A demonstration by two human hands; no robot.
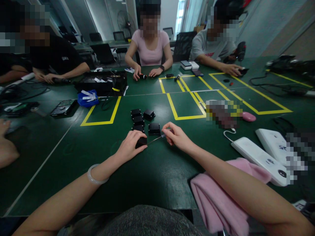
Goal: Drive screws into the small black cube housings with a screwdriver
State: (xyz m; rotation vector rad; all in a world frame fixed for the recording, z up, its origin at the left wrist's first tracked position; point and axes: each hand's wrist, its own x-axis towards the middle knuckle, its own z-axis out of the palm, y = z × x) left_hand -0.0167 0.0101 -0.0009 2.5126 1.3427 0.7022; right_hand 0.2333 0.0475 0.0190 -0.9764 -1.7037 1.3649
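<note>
My left hand (132, 143) is closed around a small black box (141, 142) on the green table. Between the fingers of my right hand (176, 136) is a thin screwdriver (155, 139), held almost level, its shaft pointing left. The tip meets the right side of the box my left hand holds, or lies very close to it. Just beyond my hands are several similar black boxes: one (154, 128) nearest the screwdriver, another set at an angle (149, 114), and a column with its top box (136, 113) farthest away. My fingers hide part of the nearest ones.
Yellow tape (189, 117) marks rectangles on the green table (157, 183). White power banks (258, 160) and a pink cloth (216, 196) lie to the right, near a pink mouse (249, 116). A blue pouch (88, 98) and black bin (103, 82) stand left. Co-workers sit opposite and left.
</note>
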